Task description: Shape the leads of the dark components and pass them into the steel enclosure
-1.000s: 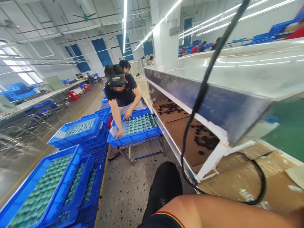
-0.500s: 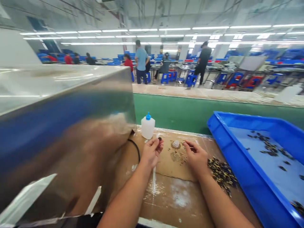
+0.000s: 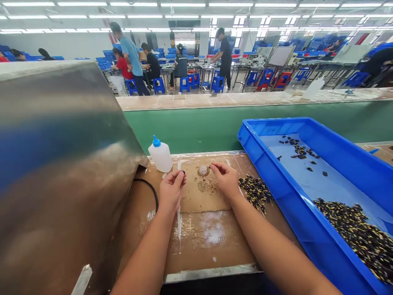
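My left hand point(image 3: 171, 190) is closed in a pinch around a small dark piece point(image 3: 184, 172), held above the left edge of a cardboard sheet point(image 3: 196, 205). Thumb and forefinger of my right hand point(image 3: 226, 181) are pressed together beside a small whitish, clear-looking round dish point(image 3: 203, 169); what they hold is too small to name. Brown stains and residue surround the dish on the cardboard. Just right of my right hand lies a pile of small black-and-yellow parts point(image 3: 256, 191). A white squeeze bottle point(image 3: 161, 157) with a blue nozzle stands behind my left hand.
A large blue tray point(image 3: 276, 176) on the right holds many more black-and-yellow parts point(image 3: 353, 233). A shiny metal box point(image 3: 67, 164) walls off the left, with a black cable point(image 3: 150, 186) beside it. Behind runs a green panel point(image 3: 190, 127). Several people are farther back.
The view has turned rightward and tilted down, so more of the tray and its parts show. My hands keep their pinches; my right fingertips are now closer to the round dish.
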A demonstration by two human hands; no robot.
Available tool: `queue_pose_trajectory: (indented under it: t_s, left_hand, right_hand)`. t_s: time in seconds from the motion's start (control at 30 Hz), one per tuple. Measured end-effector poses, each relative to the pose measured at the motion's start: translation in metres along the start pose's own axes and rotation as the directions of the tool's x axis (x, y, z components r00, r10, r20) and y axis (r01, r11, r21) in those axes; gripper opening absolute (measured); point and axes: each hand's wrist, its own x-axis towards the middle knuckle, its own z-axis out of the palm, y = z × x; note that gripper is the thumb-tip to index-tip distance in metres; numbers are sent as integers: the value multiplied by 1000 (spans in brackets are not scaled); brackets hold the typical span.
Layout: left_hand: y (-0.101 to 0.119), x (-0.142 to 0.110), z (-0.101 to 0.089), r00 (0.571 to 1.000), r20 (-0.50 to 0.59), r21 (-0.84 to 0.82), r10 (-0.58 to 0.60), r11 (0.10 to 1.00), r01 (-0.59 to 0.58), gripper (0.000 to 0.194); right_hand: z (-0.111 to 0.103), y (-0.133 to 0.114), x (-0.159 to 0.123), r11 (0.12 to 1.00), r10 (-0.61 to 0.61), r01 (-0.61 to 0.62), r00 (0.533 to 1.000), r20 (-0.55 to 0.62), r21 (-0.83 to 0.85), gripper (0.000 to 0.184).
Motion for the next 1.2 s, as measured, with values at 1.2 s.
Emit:
queue_pose_trajectory:
  t_s: [1.2]
  left_hand:
    - [-2,-1,-3,977,-56,286,205,941,-181,41]
  right_hand:
    - [12,6,6,827,-412,451,893,184,-336,19]
